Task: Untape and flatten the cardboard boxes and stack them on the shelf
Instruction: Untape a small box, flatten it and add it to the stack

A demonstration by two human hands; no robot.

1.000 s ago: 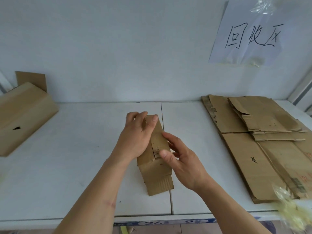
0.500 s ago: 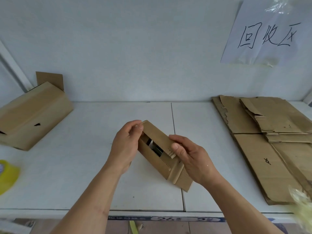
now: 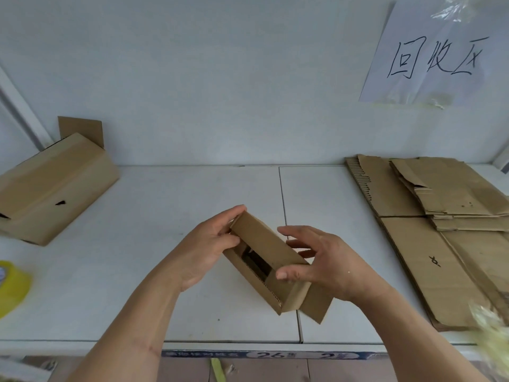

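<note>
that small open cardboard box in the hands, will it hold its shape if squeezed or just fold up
The small box is probably light: the left hand and right hand hold it up by its ends alone. It likely folds under a squeeze, since it is thin corrugated board with an open top and a loose flap. Not fragile or slippery, I'd guess.

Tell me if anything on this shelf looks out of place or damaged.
Two things stand out. The large box at the left is still unflattened, lies tilted, and has a small dark tear in its side. The flattened cardboard stack at the right is untidy, its sheets askew with ragged edges. The small box in the hands looks intact.
</note>
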